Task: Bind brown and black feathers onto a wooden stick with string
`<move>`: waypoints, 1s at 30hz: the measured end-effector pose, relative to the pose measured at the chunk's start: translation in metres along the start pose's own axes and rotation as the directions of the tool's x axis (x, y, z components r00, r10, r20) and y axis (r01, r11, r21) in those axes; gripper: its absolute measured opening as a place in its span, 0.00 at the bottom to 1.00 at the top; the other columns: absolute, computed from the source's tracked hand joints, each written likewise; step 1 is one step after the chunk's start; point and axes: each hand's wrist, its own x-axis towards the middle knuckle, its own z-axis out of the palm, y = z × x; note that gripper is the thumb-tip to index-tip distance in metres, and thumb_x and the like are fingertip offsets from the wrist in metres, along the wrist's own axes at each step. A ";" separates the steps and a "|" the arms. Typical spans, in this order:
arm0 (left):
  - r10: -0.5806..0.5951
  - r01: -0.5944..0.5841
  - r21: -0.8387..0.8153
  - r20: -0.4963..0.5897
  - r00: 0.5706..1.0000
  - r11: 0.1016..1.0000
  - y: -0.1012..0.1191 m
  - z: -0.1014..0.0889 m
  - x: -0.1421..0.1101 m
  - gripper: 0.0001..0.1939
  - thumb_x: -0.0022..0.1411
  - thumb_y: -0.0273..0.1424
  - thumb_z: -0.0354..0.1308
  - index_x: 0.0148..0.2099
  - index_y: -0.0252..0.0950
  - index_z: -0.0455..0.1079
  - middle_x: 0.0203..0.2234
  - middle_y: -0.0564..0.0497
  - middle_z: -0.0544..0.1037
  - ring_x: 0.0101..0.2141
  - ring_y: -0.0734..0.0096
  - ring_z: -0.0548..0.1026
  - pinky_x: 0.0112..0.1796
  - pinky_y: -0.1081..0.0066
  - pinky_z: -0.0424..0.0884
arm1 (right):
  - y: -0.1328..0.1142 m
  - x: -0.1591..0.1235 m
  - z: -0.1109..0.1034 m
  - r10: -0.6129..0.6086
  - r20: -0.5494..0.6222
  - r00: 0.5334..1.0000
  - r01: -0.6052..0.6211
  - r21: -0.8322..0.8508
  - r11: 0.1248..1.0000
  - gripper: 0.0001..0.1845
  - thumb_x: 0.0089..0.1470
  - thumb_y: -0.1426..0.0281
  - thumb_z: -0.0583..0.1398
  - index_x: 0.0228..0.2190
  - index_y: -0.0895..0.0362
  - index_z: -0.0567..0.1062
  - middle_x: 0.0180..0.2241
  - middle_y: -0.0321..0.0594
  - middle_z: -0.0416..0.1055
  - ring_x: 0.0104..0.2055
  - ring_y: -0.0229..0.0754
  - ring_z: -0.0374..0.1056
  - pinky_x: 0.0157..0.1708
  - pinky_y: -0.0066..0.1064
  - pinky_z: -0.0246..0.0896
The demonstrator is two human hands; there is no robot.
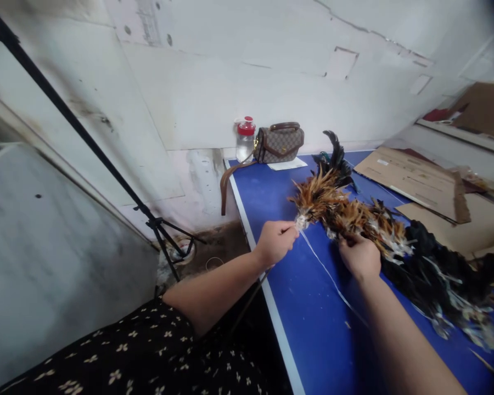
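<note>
Left hand [276, 242], frame centre: fingers pinched around white base [301, 221] of brown feathers [318, 195], right of centre; I judged grip placed there to gather ends, leaving tips free. String [325, 269] trailed from base toward lower right across table [288, 318]. Right hand [360, 258], right of centre: fingers curled at near edge of brown feathers; I could not tell whether closed on them. Black feathers [424, 247] lay farther right, likely for easy reach. Bag [280, 144] and bottle [245, 144] stood upper centre, far edge, presumably out of hands' way.
</note>
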 end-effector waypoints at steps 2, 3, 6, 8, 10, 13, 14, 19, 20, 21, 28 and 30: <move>-0.001 0.001 0.013 0.007 1.000 1.000 0.001 -0.002 0.000 0.17 0.66 0.42 0.66 0.29 0.36 0.74 0.20 0.56 0.67 0.22 0.77 0.62 0.26 0.73 0.55 | -0.004 0.003 -0.004 0.027 0.000 1.000 -0.027 -0.014 1.000 0.19 0.54 0.58 0.68 0.40 0.56 0.93 0.35 0.57 0.85 0.37 0.63 0.80 0.40 0.48 0.70; 0.001 -0.001 0.016 0.009 1.000 1.000 0.001 -0.003 0.000 0.17 0.66 0.42 0.66 0.30 0.36 0.74 0.20 0.56 0.67 0.22 0.77 0.62 0.26 0.73 0.55 | -0.005 0.002 -0.009 0.032 0.000 0.999 -0.032 -0.019 0.999 0.19 0.55 0.58 0.68 0.39 0.57 0.93 0.34 0.56 0.85 0.37 0.63 0.80 0.40 0.48 0.69; 0.018 -0.018 -0.005 0.020 1.000 1.000 0.002 0.000 -0.001 0.17 0.67 0.42 0.65 0.31 0.36 0.75 0.20 0.56 0.67 0.22 0.77 0.63 0.26 0.73 0.55 | -0.002 -0.009 -0.032 0.039 -0.029 0.999 -0.037 0.065 0.997 0.19 0.57 0.54 0.68 0.35 0.56 0.91 0.28 0.49 0.82 0.32 0.56 0.77 0.35 0.43 0.68; 0.030 -0.028 -0.038 0.043 0.999 0.999 0.003 0.008 -0.002 0.17 0.67 0.42 0.65 0.31 0.36 0.74 0.21 0.57 0.67 0.22 0.78 0.63 0.27 0.72 0.56 | 0.000 -0.025 -0.048 0.053 -0.058 0.997 -0.033 0.294 0.955 0.23 0.56 0.48 0.71 0.34 0.56 0.89 0.24 0.43 0.78 0.27 0.49 0.71 0.29 0.39 0.63; 0.036 -0.030 -0.059 0.087 0.996 0.998 0.002 0.020 -0.004 0.18 0.68 0.43 0.65 0.31 0.36 0.74 0.21 0.56 0.67 0.23 0.78 0.63 0.27 0.73 0.57 | -0.001 -0.046 -0.060 0.077 -0.035 0.996 -0.047 0.530 0.847 0.26 0.52 0.44 0.75 0.35 0.56 0.88 0.22 0.38 0.74 0.24 0.43 0.66 0.25 0.36 0.58; 0.062 -0.048 -0.080 0.182 0.981 0.996 0.002 0.042 -0.013 0.21 0.69 0.46 0.65 0.30 0.36 0.72 0.21 0.56 0.67 0.24 0.77 0.63 0.28 0.72 0.58 | -0.010 -0.080 -0.070 0.039 0.094 0.995 -0.093 0.693 0.715 0.27 0.51 0.46 0.79 0.33 0.58 0.87 0.23 0.39 0.74 0.24 0.41 0.65 0.23 0.33 0.58; 0.076 -0.058 -0.086 0.219 0.973 0.995 0.002 0.048 -0.016 0.21 0.70 0.46 0.65 0.30 0.36 0.72 0.21 0.56 0.67 0.24 0.77 0.64 0.28 0.72 0.58 | -0.014 -0.091 -0.071 0.016 0.125 0.992 -0.102 0.722 0.684 0.26 0.52 0.47 0.79 0.33 0.58 0.87 0.24 0.40 0.75 0.24 0.41 0.66 0.24 0.33 0.60; 0.110 -0.086 -0.081 0.372 0.922 0.993 0.006 0.069 -0.036 0.21 0.72 0.47 0.64 0.35 0.34 0.77 0.23 0.56 0.67 0.25 0.77 0.63 0.28 0.72 0.59 | -0.029 -0.121 -0.081 -0.010 0.099 0.995 -0.071 0.774 0.629 0.26 0.48 0.49 0.82 0.31 0.57 0.84 0.25 0.40 0.76 0.25 0.41 0.68 0.24 0.32 0.62; 0.117 -0.096 -0.073 0.388 0.914 0.993 0.008 0.071 -0.039 0.21 0.73 0.47 0.64 0.35 0.34 0.78 0.23 0.56 0.67 0.25 0.77 0.63 0.28 0.72 0.59 | -0.029 -0.123 -0.084 0.002 0.077 0.997 -0.061 0.767 0.639 0.27 0.47 0.48 0.82 0.30 0.57 0.84 0.23 0.39 0.75 0.24 0.40 0.67 0.23 0.31 0.61; 0.127 -0.110 -0.064 0.398 0.909 0.992 0.009 0.072 -0.042 0.21 0.73 0.46 0.64 0.35 0.34 0.78 0.24 0.56 0.67 0.25 0.77 0.63 0.28 0.72 0.59 | -0.028 -0.124 -0.086 0.014 0.056 0.998 -0.052 0.757 0.651 0.28 0.46 0.47 0.82 0.29 0.57 0.83 0.22 0.39 0.74 0.23 0.40 0.66 0.23 0.31 0.60; 0.261 -0.284 0.008 0.373 0.890 0.959 0.020 0.078 -0.058 0.21 0.76 0.41 0.63 0.31 0.35 0.73 0.27 0.53 0.69 0.28 0.76 0.67 0.30 0.72 0.63 | -0.004 -0.130 -0.084 0.138 -0.152 0.979 -0.019 0.601 0.799 0.27 0.52 0.44 0.76 0.25 0.55 0.84 0.31 0.50 0.84 0.38 0.53 0.80 0.41 0.38 0.74; 0.300 -0.333 0.018 0.389 0.871 0.943 0.024 0.080 -0.062 0.20 0.77 0.39 0.62 0.32 0.34 0.75 0.28 0.52 0.70 0.28 0.75 0.69 0.31 0.72 0.65 | -0.005 -0.136 -0.078 0.135 -0.109 0.985 -0.034 0.640 0.768 0.27 0.51 0.43 0.77 0.30 0.56 0.88 0.35 0.52 0.86 0.41 0.56 0.83 0.44 0.41 0.77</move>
